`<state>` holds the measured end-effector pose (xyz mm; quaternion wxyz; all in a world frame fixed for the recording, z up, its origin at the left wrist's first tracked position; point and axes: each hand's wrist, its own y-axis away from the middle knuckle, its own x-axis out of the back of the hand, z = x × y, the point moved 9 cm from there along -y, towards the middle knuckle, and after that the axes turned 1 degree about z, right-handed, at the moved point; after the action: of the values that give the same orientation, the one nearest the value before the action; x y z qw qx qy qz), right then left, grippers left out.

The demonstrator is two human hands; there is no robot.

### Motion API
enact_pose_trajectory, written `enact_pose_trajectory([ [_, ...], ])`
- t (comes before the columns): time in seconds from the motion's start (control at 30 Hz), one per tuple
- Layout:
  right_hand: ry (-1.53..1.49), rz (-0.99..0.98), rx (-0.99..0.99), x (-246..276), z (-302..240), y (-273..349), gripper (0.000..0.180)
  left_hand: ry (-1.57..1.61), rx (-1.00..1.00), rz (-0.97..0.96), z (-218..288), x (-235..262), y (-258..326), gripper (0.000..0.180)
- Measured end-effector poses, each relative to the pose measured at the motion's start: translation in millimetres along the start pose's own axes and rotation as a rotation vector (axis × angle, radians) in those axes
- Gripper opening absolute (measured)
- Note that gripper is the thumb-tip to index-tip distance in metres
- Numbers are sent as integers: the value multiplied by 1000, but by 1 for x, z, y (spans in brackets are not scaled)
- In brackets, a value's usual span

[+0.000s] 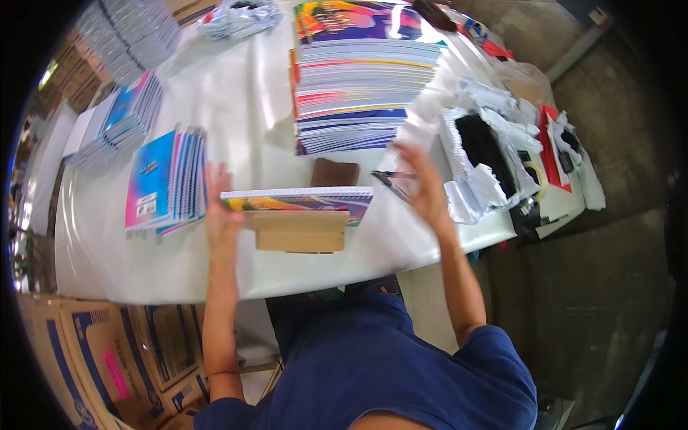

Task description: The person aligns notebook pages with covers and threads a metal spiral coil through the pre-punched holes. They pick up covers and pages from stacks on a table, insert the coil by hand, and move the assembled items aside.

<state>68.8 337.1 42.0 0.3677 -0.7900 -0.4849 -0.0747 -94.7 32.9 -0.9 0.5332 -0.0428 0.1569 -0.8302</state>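
Note:
A spiral notebook (301, 201) with a colourful cover lies on a tan block (297, 231) near the table's front edge. My left hand (221, 208) rests flat against the notebook's left end. My right hand (423, 188) hovers open to the right of the notebook, fingers spread, blurred; a thin clear sheet seems to be by its fingers, but I cannot tell if it is held. A tall stack of colourful notebooks (362, 86) stands behind, in the middle of the table.
The table is covered in white plastic (236, 100). Blue and pink notebooks (165, 183) lie fanned at left, with more stacks (125, 115) behind. A brown pad (334, 173) lies behind the block. Crumpled wrapping and black spirals (487, 154) lie at right. Cardboard boxes (93, 351) stand lower left.

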Motion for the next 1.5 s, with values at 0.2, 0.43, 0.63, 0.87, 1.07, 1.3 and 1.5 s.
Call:
enact_pose_trajectory([
  [0.2,1428,271,-341,172,143,-42,19,-7,-79,130,29,20,-15,104],
  [0.43,1272,114,-360,184,168,-62,17,-36,-51,142,34,31,4,86],
  [0.63,1284,24,-232,170,159,-50,11,4,-99,139,56,31,1,76],
  [0.87,1233,104,-351,186,154,-56,14,-86,-150,145,75,15,-3,70],
  [1.07,1066,183,167,158,48,-71,22,-696,-449,-66,132,-66,-2,70],
  [1.3,88,-87,-4,33,-74,-27,25,-1263,-664,-451,109,-193,6,65],
  [1.5,-159,-153,-142,4,-59,-7,22,-1086,-405,-613,84,-190,3,54],
])
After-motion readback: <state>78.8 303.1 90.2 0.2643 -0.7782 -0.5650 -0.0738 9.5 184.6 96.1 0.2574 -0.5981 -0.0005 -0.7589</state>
